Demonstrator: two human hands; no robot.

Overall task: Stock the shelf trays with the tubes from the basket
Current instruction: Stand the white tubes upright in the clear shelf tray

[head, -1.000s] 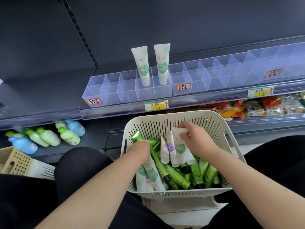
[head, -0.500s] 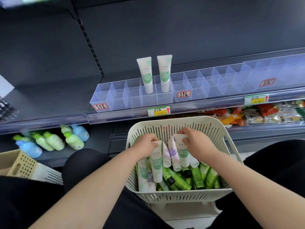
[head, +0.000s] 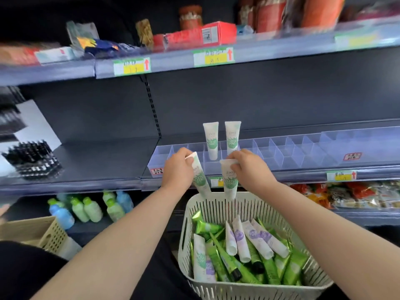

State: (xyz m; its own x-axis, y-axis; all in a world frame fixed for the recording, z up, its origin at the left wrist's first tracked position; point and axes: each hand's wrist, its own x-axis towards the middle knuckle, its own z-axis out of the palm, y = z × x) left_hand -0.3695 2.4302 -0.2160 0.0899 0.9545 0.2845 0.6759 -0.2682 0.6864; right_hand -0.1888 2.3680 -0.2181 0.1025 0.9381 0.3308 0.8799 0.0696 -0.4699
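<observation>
My left hand (head: 178, 169) grips a white tube with a green print (head: 200, 180) by its top end, and it hangs tilted just in front of the clear shelf tray (head: 287, 155). My right hand (head: 251, 168) pinches a second white-and-green tube (head: 229, 182) the same way, upright. Both tubes hang above the far rim of the cream basket (head: 216, 289), which holds several green, white-green and white-purple tubes. Two white-green tubes (head: 211, 140) stand upright in tray compartments behind my hands.
The tray has many bare compartments to the right and a few to the left. Green and blue bottles (head: 86, 208) lie on the lower shelf at left. A beige basket (head: 32, 232) sits at lower left. Snack packs (head: 346, 194) fill the lower right shelf.
Both hands have lifted out of the basket, each with a white-green tube, up to the tray's front. The camera has tilted upward, so the upper shelf is now in view.
</observation>
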